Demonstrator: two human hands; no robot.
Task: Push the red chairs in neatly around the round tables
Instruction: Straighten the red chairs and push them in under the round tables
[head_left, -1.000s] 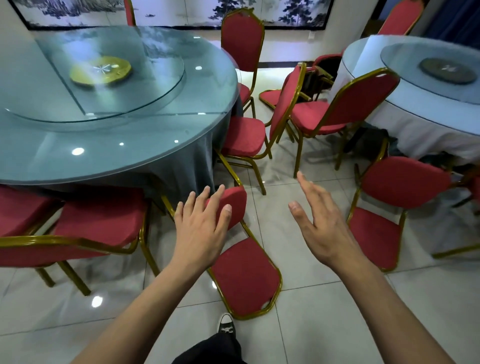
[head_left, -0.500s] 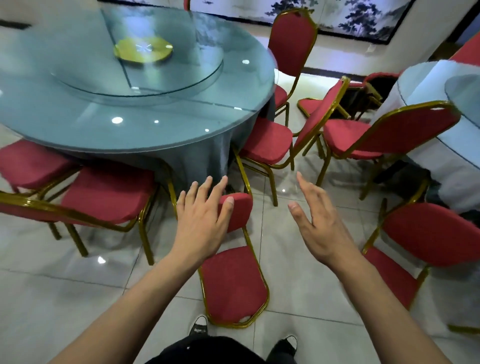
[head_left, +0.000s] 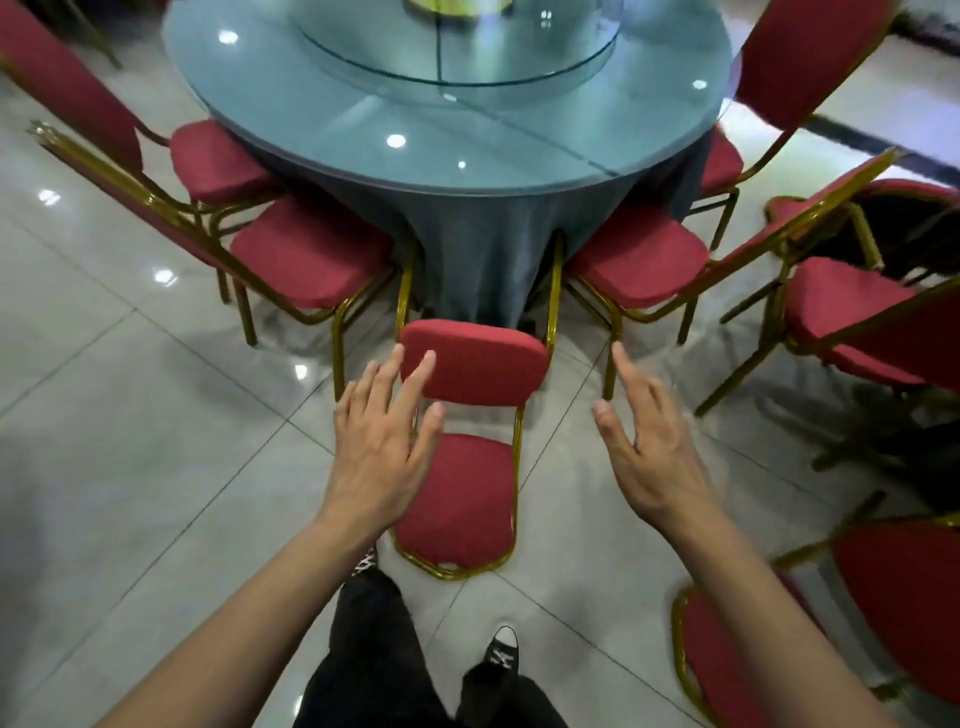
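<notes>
- Head view looks steeply down on a floor (head_left: 130, 467) of large pale glossy tiles; bright spots of ceiling light reflect on them at the left of the frame.
- A round table (head_left: 363, 119) fills the upper centre, its top under glass with a raised glass turntable (head_left: 467, 57) on it; a grey-blue cloth (head_left: 483, 260) hangs from the edge to the floor.
- At centre frame a tipped chair (head_left: 475, 364) lies on the floor with its red back pad toward the table and its red seat nearer the person, gold frame around both.
- The left hand (head_left: 382, 441) is spread with fingers straight, its fingertips (head_left: 426, 361) over the left edge of the back pad; whether they touch it I cannot tell. It holds nothing.
- The right hand (head_left: 652, 447) hangs open in the air to the right of that chair, fingers straight, gripping nothing.
- Two chairs (head_left: 311, 260) at upper left have their seats tucked at the table edge; another chair (head_left: 639, 254) sits pushed in at the right of the cloth.
- More chairs (head_left: 857, 306) stand crowded and at odd angles along the right edge, well off the table.
- Dark trousers and a black shoe (head_left: 501, 647) show at bottom centre.
</notes>
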